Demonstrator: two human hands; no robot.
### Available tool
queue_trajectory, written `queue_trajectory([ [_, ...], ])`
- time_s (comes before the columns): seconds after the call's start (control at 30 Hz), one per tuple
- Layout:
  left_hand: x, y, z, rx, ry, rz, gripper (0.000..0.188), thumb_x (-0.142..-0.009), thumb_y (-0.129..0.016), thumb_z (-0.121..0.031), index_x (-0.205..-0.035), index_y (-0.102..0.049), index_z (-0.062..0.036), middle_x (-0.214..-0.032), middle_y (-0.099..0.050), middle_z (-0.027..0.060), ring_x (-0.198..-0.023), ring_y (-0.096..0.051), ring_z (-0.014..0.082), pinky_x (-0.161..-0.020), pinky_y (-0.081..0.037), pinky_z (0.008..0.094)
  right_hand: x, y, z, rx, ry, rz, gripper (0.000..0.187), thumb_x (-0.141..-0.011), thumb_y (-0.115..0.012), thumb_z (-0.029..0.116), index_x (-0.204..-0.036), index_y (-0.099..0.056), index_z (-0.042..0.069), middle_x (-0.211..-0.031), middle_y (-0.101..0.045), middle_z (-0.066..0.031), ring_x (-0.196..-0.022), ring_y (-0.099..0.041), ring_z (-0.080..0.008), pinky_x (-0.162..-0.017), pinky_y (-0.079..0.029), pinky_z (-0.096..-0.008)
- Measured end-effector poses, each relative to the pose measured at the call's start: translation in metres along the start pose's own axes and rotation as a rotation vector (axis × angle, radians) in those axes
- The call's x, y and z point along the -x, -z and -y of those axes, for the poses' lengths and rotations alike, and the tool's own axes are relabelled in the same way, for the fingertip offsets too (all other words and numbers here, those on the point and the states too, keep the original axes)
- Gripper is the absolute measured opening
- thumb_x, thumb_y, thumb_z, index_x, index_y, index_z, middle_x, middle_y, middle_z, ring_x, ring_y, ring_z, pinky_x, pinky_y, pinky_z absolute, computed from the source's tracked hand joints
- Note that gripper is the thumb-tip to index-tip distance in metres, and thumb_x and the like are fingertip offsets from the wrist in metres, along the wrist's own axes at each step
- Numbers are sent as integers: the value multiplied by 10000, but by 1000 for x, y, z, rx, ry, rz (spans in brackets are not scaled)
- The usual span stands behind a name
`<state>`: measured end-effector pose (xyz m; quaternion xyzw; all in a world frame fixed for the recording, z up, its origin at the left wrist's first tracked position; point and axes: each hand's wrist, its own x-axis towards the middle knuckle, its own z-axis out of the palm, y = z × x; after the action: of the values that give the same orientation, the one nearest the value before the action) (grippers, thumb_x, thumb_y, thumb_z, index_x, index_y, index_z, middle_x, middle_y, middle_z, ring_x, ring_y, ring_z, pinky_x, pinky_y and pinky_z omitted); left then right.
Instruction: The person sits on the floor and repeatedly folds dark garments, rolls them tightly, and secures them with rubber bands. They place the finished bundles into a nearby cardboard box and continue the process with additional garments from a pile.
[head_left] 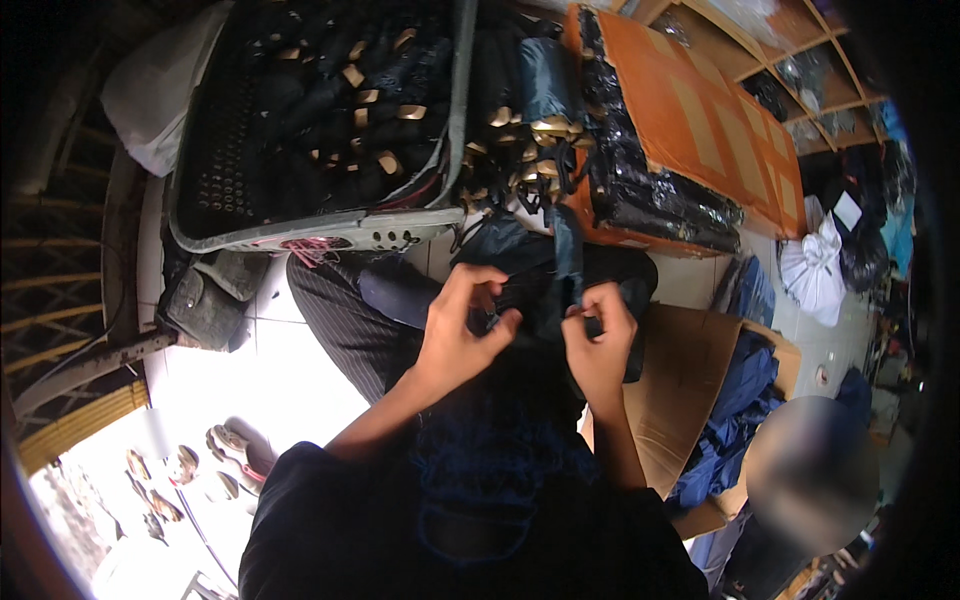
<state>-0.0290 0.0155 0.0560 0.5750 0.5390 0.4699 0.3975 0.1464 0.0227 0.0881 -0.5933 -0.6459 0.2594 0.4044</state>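
Note:
I sit cross-legged in striped dark trousers, with dark cloth in my lap. My right hand pinches the lower end of a dark blue-green fabric strip, thumb against forefinger. My left hand is beside it, fingers curled toward the thumb. Whatever lies between them is dark and hard to make out against my clothes. Just beyond my hands lies a pile of dark bundles with tan, curved ends. A dark teal rolled bundle rests on top of that pile.
A large grey-rimmed basket full of black tan-ended bundles stands ahead left. Ahead right is an orange-brown taped carton. An open cardboard box with blue fabric is at my right, near a blurred person. Footwear lies lower left.

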Motion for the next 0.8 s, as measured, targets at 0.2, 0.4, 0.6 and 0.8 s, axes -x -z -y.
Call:
queue_trajectory([
  [0.2,-3,18,9,-374,-256,80,364,-632,-762,-93,-974,-638,-112,-1117,-540,60,-1011,-506,271,-815,-400,383,-9,-20,3,70,227,357,255,-671,-623,-75,-828,-458,38,-786,-491,-123,-734,-547,-331,-601,-447,-409],
  [0.4,5,28,13,-372,-277,28,369,-536,-776,-44,-869,-628,-107,-1017,-530,76,-912,-503,287,-756,-404,386,-8,-29,9,201,187,338,245,-664,-605,-76,-815,-453,43,-773,-480,-123,-662,-547,-333,-553,-432,-418],
  [0.6,20,30,32,-351,-292,-49,328,-571,-762,-52,-859,-613,-97,-984,-521,74,-870,-508,275,-723,-414,380,-25,-41,24,248,183,624,201,-691,-603,-61,-800,-466,39,-760,-497,-111,-618,-564,-306,-531,-444,-381],
  [0.8,40,49,55,-388,-220,-63,255,-652,-720,-44,-854,-572,-93,-837,-508,54,-838,-522,238,-726,-395,363,-97,-58,101,-66,263,1242,104,-803,-650,21,-828,-550,34,-688,-562,-32,-598,-555,-107,-544,-436,-265],
])
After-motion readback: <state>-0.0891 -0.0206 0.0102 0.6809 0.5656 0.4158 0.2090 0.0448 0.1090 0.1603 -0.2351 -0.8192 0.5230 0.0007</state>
